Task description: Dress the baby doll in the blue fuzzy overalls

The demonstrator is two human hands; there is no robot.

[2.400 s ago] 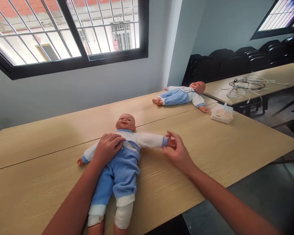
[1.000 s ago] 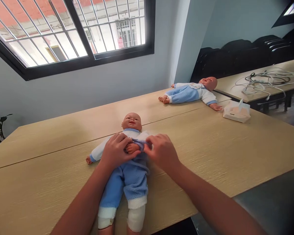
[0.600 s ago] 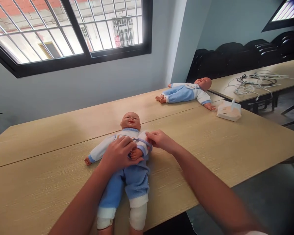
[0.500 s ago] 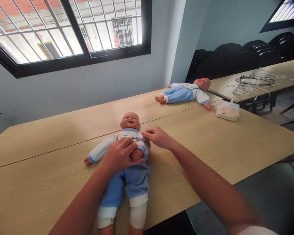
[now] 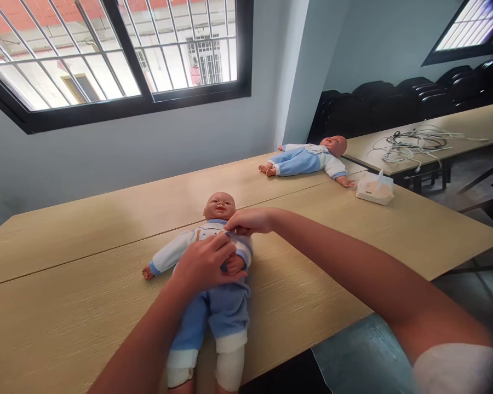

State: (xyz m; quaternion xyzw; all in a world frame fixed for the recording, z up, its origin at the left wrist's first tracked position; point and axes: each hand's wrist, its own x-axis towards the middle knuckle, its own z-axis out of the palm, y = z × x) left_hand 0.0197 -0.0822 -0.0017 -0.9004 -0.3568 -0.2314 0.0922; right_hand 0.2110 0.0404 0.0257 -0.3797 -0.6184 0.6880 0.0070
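Note:
A baby doll (image 5: 219,309) in a white jacket with blue trim and blue trousers lies face up on the wooden table (image 5: 82,306). My left hand (image 5: 207,260) is closed over its chest, with the doll's bent forearm and small hand (image 5: 234,264) between my thumb and fingers. At the upper chest, below the doll's chin, my right hand (image 5: 248,220) pinches the jacket (image 5: 170,250) near the shoulder. Both sets of fingertips nearly meet; exactly what lies under them is hidden. The doll's other arm stretches out to the left.
A second, similarly dressed doll (image 5: 302,160) lies at the far end of the table. Near its hand stands a tissue pack (image 5: 375,189). Tangled cables (image 5: 419,143) rest on another table, with black chairs (image 5: 378,104) behind. A barred window (image 5: 148,106) is in the wall.
My right hand has moved left and inward from the doll's shoulder toward its chest, its elbow swinging outward. My left hand stays at nearly the same place. The view has shifted slightly.

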